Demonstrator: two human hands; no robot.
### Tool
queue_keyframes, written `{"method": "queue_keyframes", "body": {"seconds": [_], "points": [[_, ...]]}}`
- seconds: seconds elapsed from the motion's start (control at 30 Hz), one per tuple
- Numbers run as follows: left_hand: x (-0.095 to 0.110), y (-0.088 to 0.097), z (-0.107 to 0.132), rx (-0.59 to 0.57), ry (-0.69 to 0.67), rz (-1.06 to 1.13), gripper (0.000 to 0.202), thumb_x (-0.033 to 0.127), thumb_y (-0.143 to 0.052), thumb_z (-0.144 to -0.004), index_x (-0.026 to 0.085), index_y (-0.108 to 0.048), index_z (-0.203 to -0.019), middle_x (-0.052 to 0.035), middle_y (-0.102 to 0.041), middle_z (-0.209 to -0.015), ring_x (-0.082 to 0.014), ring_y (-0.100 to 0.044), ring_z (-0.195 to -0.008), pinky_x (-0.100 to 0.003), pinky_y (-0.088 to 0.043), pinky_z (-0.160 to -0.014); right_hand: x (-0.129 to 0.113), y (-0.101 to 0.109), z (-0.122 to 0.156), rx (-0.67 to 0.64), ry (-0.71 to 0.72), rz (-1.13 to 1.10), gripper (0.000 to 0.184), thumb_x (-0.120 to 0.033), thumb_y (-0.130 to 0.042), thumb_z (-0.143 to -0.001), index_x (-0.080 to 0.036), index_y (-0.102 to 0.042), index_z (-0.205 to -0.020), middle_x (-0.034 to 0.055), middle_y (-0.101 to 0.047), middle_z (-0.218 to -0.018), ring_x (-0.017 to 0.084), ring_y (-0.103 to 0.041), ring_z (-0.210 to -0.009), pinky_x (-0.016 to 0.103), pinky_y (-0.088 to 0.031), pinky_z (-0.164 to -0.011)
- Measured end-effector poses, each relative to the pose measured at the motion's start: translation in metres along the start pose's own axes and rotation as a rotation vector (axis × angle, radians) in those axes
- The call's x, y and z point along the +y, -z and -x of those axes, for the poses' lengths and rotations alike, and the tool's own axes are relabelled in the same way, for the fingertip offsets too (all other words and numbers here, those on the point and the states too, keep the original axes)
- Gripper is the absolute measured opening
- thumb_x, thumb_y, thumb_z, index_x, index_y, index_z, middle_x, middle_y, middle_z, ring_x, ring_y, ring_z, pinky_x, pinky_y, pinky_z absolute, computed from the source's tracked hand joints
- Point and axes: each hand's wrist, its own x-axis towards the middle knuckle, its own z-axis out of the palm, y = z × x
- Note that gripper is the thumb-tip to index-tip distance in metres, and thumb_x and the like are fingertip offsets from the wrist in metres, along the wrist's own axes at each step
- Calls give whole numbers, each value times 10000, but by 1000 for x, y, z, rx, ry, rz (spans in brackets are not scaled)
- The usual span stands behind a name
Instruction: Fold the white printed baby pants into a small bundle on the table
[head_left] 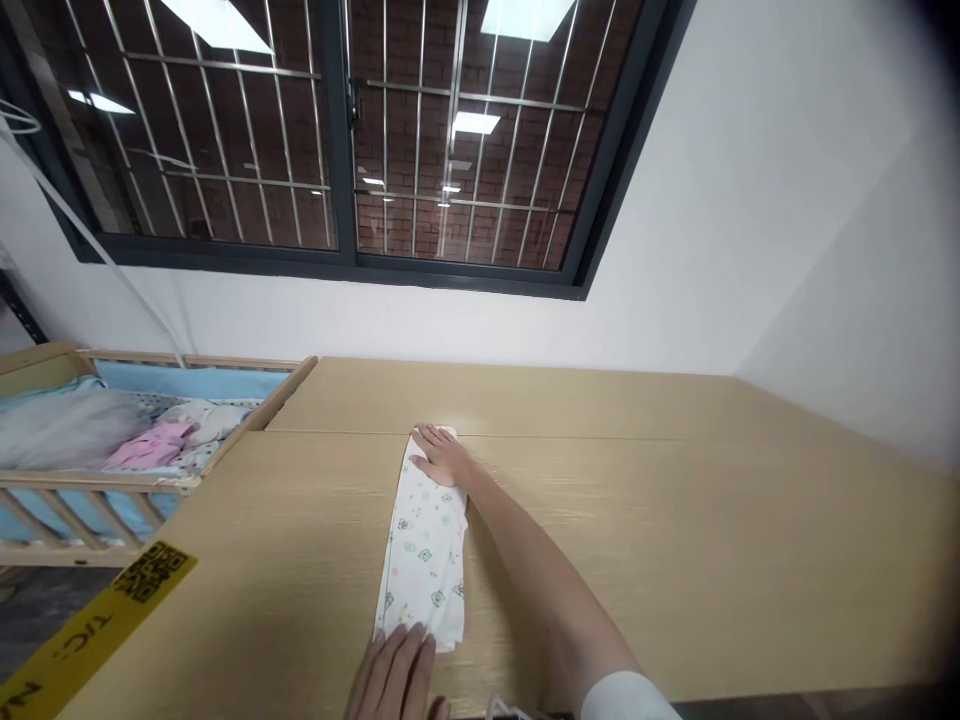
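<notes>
A white cloth with a small green and grey print lies folded into a long narrow strip on the wooden table. At its far end my right hand rests flat on top, fingers stretched out. My left hand is at the near end, with its fingertips on or beside the cloth's lower left corner and its fingers extended. Neither hand grips the fabric. What kind of cloth item it is, I cannot tell.
To the left stands a wooden crib with blue padding, holding a pink cloth and pale bedding. Yellow tape with a printed code crosses the lower left corner. A white wall and a barred window rise behind the table.
</notes>
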Motion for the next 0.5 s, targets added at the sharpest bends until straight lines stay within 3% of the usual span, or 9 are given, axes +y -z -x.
{"method": "queue_keyframes", "body": {"seconds": [0.07, 0.13, 0.2, 0.27, 0.37, 0.5], "points": [[-3, 7, -18, 6, -54, 53, 251, 230, -444, -944, 210, -672, -1046, -44, -750, -977, -214, -683, -941, -438, -394, -1118, -6, 2, 3, 57, 15, 40, 669, -489, -261, -1054, -89, -277, -1589, 157, -200, -1658, 273, -138, -1546, 445, -101, -1254], [-13, 19, -39, -65, -167, 97, 223, 171, -461, -927, 216, -667, -1000, -15, -741, -922, -166, -685, -879, -376, -407, -1113, -16, 6, 12, 132, 57, 73, 611, -391, -334, -1037, -81, -324, -1563, 174, -248, -1642, 280, -165, -1538, 453, -117, -1251], [-27, 32, -60, -170, -283, 121, 228, 135, -454, -930, 222, -660, -978, 3, -730, -896, -137, -682, -842, -307, -465, -1026, -32, 12, 29, 204, 89, 60, 584, -318, -417, -996, -89, -367, -1531, 188, -295, -1619, 303, -232, -1510, 470, -184, -1233], [-42, 44, -76, -260, -365, 123, 239, 126, -447, -941, 227, -660, -985, 3, -726, -908, -133, -679, -837, -274, -514, -922, -51, 21, 54, 239, 92, -8, 547, -286, -488, -955, -110, -437, -1470, 202, -407, -1539, 324, -390, -1407, 480, -315, -1165], [-60, 54, -90, -387, -419, 117, 255, 122, -455, -940, 226, -663, -1044, -22, -727, -1002, -147, -677, -915, -258, -548, -851, -80, 34, 99, 147, 146, -162, 359, -278, -501, -960, -162, -580, -1291, 145, -625, -1232, 266, -592, -1115, 411, -472, -992], [-69, 60, -96, -519, -479, 155, 341, 65, -427, -908, 231, -658, -1096, -13, -733, -1057, -138, -681, -929, -231, -554, -828, -110, 45, 154, -66, 307, -218, 272, -375, -532, -986, -193, -665, -1139, 80, -683, -1036, 217, -643, -955, 334, -500, -876]]}}
